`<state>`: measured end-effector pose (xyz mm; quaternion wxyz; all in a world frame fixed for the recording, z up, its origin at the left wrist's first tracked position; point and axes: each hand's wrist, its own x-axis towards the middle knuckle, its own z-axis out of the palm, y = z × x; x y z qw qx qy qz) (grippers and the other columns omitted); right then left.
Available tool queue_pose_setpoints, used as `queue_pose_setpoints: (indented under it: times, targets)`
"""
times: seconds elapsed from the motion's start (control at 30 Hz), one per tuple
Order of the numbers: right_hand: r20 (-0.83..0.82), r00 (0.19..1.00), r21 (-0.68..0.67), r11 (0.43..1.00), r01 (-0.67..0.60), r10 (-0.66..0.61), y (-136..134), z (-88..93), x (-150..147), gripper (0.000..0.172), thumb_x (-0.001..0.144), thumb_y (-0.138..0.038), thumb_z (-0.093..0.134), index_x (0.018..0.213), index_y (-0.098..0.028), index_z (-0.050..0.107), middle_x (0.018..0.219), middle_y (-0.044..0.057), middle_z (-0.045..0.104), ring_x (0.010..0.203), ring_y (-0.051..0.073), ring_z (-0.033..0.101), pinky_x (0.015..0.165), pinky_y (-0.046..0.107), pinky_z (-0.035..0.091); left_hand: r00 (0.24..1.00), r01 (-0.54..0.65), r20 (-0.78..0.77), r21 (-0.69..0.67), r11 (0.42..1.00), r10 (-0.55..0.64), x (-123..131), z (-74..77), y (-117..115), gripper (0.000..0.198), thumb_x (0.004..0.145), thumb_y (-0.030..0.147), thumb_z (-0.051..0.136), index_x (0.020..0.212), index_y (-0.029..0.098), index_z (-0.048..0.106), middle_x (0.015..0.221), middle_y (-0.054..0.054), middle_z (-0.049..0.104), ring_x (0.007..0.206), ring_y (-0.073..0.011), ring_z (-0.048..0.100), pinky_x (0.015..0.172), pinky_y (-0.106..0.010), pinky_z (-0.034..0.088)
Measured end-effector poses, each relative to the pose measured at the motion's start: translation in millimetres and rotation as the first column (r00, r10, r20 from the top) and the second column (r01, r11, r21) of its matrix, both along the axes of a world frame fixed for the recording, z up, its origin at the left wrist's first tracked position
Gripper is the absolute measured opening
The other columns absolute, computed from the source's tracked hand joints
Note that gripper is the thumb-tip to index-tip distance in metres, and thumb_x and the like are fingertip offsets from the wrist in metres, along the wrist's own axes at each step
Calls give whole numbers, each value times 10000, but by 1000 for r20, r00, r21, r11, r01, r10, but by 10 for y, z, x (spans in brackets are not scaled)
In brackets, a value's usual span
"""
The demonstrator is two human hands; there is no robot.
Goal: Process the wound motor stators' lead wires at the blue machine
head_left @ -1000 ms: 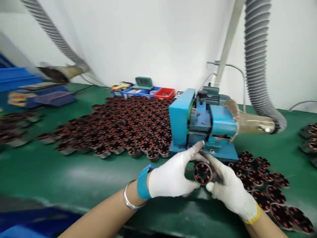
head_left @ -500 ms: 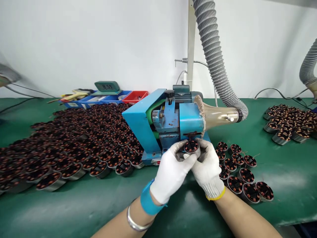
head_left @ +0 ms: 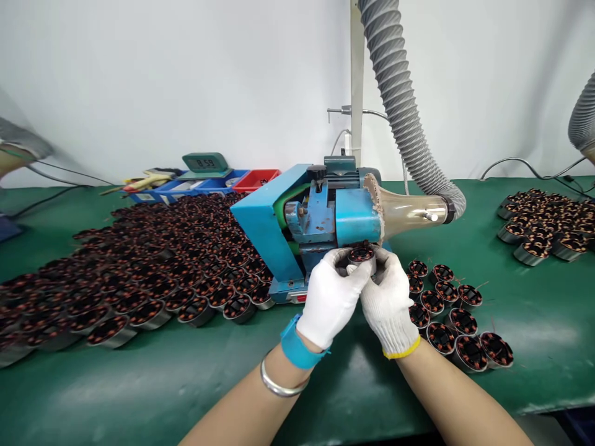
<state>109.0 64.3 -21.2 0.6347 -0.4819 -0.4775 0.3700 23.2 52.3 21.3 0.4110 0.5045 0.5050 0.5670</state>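
Between my two gloved hands is a motor stator (head_left: 361, 255), a round metal ring with dark slots and copper windings. My left hand (head_left: 335, 291), in a white glove with a blue wrist strap, grips its left and front side. My right hand (head_left: 387, 288), in a white knit glove with a yellow cuff, grips its right side. The stator's far edge sits right at the front opening of the blue machine (head_left: 357, 217); whether it touches anything inside is hidden.
Many stators (head_left: 186, 260) cover the green table (head_left: 223, 384) to the left, and several (head_left: 441, 337) stand near my right hand. Another group (head_left: 539, 226) is at far right. A grey hose (head_left: 395, 80) joins the machine's clear funnel (head_left: 409, 215). Blue bins (head_left: 209, 184), a red bin (head_left: 255, 179) and a clock (head_left: 204, 162) stand behind.
Both hands have pushed the stator slightly forward and up, closer to the machine's opening. The view has shifted a little. Both hands keep their hold.
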Motion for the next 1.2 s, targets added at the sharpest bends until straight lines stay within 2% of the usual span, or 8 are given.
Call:
queue_pose_setpoints:
  times: [0.2, 0.47, 0.67, 0.73, 0.83, 0.9, 1.07, 1.2]
  targets:
    - [-157, 986, 21, 999, -48, 51, -52, 15, -14, 506, 694, -254, 721, 1149, -162, 520, 1108, 121, 665, 987, 248, 664, 903, 409, 546, 1000, -1, -1, 72, 997, 1, 40, -32, -21, 316, 721, 320, 721, 973, 150, 637, 983, -92, 727, 919, -228, 677, 842, -340, 526]
    - [2, 998, -95, 994, 62, -62, -19, 117, 27, 526, 645, -305, 767, 1108, -157, 567, 1025, 125, 696, 914, 271, 679, 852, 418, 557, 1000, -26, -2, 5, 1000, 26, 65, 29, 39, 260, 708, 261, 711, 928, 149, 626, 908, -109, 731, 834, -227, 688, 762, -346, 547]
    - [3, 998, 79, 995, -57, 57, -194, -24, 83, 508, 672, -275, 752, 1134, -186, 562, 1114, 114, 668, 1008, 265, 652, 909, 422, 539, 998, -32, 59, 22, 999, 31, 60, -51, -209, 349, 685, 251, 728, 984, 154, 577, 974, -103, 696, 897, -225, 668, 838, -370, 529]
    - [74, 986, 114, 981, -155, 147, -264, -48, 114, 485, 699, -252, 731, 1157, -202, 578, 1166, 109, 643, 1067, 265, 627, 952, 424, 520, 978, 81, 194, -1, 997, -79, -1, -116, -315, 453, 668, 250, 743, 1071, 158, 558, 1057, -108, 684, 986, -240, 650, 899, -385, 510]
    - [176, 951, 137, 950, -280, 255, -302, -16, 176, 469, 762, -230, 665, 1223, -228, 578, 1331, 96, 543, 1232, 272, 525, 1043, 425, 456, 846, 324, 452, -16, 946, -282, -147, -177, -390, 551, 674, 260, 732, 1192, 183, 561, 1211, -108, 638, 1125, -275, 592, 960, -403, 480]
    - [249, 919, 141, 927, -348, 307, -287, 24, 230, 487, 803, -244, 631, 1283, -257, 552, 1450, 61, 430, 1325, 269, 430, 1097, 419, 398, 784, 395, 545, -68, 916, -297, -234, -185, -384, 526, 696, 287, 725, 1195, 204, 581, 1189, -102, 649, 1069, -276, 619, 881, -396, 521]
    - [220, 833, 128, 832, -540, 507, -260, 40, 298, 533, 896, -366, 528, 1407, -252, 429, 1454, 37, 440, 1352, 249, 398, 1129, 399, 355, 901, 242, 388, -72, 968, -196, -260, -206, -317, 479, 622, 271, 810, 1039, 182, 591, 1069, -98, 692, 964, -252, 663, 821, -375, 549]
    - [20, 885, 47, 883, -466, 466, -291, 11, 201, 565, 781, -372, 663, 1298, -190, 525, 1301, 91, 583, 1217, 273, 542, 1044, 419, 455, 959, 129, 254, -1, 992, -124, -201, -261, -292, 536, 587, 238, 820, 1053, 180, 561, 1080, -95, 697, 985, -240, 668, 895, -382, 530]
